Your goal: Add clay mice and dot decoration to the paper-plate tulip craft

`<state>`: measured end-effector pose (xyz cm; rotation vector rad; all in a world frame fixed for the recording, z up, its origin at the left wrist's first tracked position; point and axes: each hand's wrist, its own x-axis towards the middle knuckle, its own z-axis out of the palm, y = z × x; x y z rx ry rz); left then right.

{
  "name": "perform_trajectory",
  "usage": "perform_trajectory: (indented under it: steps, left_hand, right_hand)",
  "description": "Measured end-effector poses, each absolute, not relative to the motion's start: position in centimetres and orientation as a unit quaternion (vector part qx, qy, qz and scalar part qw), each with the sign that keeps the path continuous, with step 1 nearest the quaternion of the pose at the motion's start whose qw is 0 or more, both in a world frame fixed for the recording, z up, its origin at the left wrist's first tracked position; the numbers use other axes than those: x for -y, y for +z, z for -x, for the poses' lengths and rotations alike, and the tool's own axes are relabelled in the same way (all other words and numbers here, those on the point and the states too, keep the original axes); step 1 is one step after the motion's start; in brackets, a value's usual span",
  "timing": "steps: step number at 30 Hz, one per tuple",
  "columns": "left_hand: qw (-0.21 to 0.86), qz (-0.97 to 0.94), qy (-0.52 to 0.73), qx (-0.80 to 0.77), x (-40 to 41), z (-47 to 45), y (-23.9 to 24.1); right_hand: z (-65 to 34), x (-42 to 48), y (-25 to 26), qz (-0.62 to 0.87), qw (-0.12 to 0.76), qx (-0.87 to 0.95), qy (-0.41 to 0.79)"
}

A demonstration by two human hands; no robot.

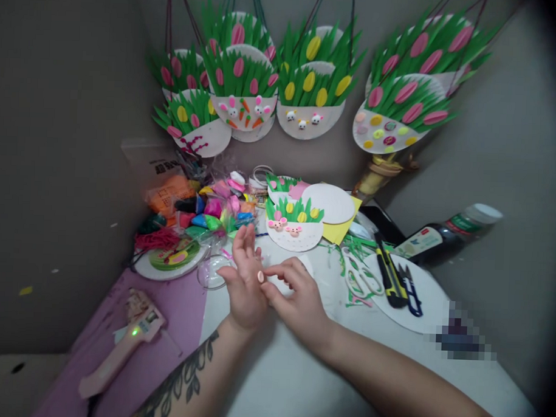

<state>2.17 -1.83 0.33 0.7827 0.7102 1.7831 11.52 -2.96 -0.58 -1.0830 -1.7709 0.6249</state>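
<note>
Open left hand (244, 283) carries a small peach clay oval (260, 276) on its palm; right hand (297, 297) fingertips pinch it above the white surface (299, 379).

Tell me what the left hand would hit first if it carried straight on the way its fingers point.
Probably the paper-plate craft with the pink animal faces, lying just beyond the left hand, whose fingers point up and away across the table. Depth is unclear, so the hand might pass above it.
</note>
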Motion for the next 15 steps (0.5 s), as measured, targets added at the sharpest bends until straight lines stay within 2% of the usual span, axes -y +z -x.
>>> perform_trajectory:
  steps: [5,15]
  left_hand:
    - [0.460,-0.359,0.751,-0.309,1.91,-2.51,-0.09]
    - [0.466,-0.365,0.744,-0.311,2.02,-2.58,0.26]
  right_hand:
    - [-11.41,3.08,-0.44,0.441,0.474,0.717,0.260]
    - [-11.41,3.20,-0.24,0.431,0.481,0.718,0.259]
